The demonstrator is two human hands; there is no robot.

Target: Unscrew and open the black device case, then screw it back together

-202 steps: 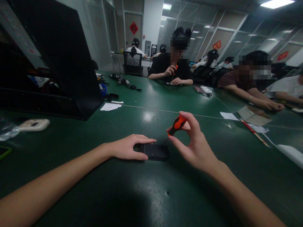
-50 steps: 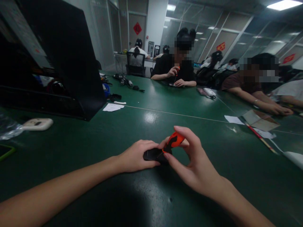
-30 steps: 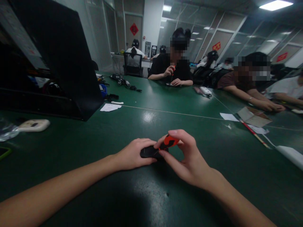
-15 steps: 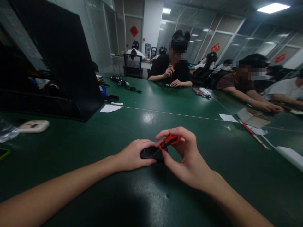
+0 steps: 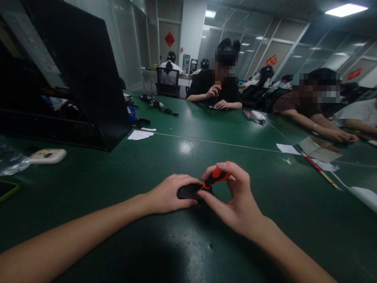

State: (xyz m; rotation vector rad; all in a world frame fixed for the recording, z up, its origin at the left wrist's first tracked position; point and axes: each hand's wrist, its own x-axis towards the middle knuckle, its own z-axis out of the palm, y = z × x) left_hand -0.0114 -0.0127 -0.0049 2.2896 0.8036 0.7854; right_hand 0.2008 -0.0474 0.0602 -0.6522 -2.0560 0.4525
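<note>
1. The left hand [image 5: 169, 192] lies flat on the green bench [image 5: 118, 184], fingers closed around the near-left end of a small black device [image 5: 190, 191] and pinning it down.
2. The black device sits flat on the bench; every place here is told from it.
3. Just right of the device, the right hand [image 5: 235, 198] pinches a small screwdriver [image 5: 216, 177] with an orange and black handle between thumb and fingertips.
4. The screwdriver leans over, handle up and to the right, and the tip end meets the device's right edge; the tip itself is too small to make out.
5. Far left of the device, a cream-coloured gadget [image 5: 48, 156] rests on the bench, below a big black case [image 5: 73, 74].
6. Beyond the device, across the bench, another person [image 5: 219, 88] holds a similar orange tool upright.
7. Off to the device's far right lie papers [image 5: 319, 145] and a thin red stick [image 5: 321, 172].
</note>
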